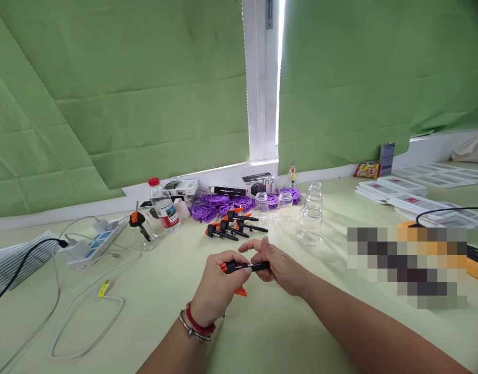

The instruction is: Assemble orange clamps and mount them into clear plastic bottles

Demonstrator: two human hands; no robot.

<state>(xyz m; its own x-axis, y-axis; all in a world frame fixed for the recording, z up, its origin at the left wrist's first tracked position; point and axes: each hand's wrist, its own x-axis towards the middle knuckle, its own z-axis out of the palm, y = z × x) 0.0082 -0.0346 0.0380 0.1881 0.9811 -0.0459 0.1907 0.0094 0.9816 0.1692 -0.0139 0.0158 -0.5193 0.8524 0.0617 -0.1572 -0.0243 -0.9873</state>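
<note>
Between my hands is a black-and-orange bottle sprayer head point(234, 267), lying almost level with its orange end to the left. My left hand point(218, 278) is closed around the orange end, the thumb along its side. At the black right end, the thumb and fingers of my right hand point(280, 264) grip it. An orange piece point(241, 292) shows under my left hand; whether it joins the head is hidden. Just beyond lie several similar sprayer heads point(227, 228) in a pile. One more head point(137, 221) sits on a clear bottle point(146, 241) at the left.
Several clear glass bottles point(311, 228) stand beyond my right hand. Purple round plastic pieces point(205, 210), small boxes point(258, 183) and a red-capped water bottle point(164, 208) line the back. A power strip point(102, 244) with cables is left; white card stacks point(410, 200) are right.
</note>
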